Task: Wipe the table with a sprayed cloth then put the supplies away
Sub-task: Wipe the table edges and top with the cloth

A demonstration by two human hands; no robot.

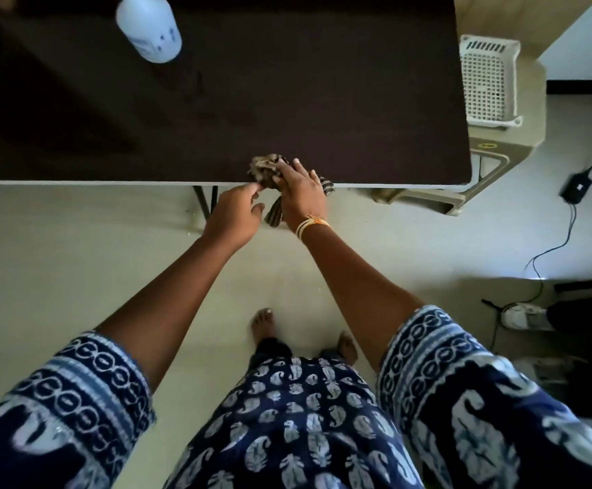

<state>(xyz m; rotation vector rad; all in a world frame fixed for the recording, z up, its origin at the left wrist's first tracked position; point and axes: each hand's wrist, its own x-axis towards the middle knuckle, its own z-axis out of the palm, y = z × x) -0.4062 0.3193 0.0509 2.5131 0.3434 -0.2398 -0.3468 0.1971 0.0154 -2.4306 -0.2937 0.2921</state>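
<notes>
A crumpled striped cloth (265,168) lies at the near edge of the dark table (238,100), with a corner hanging over the edge. My right hand (299,190) rests on top of the cloth, fingers curled over it. My left hand (236,215) is just below the table edge, its fingertips touching the cloth's left side. A white spray bottle (148,28) stands on the far left of the table, away from both hands.
A white perforated basket (488,82) sits on a beige plastic stool (499,150) right of the table. A black adapter (577,188) with a cable lies on the floor at right. My bare feet (264,324) stand on the pale floor.
</notes>
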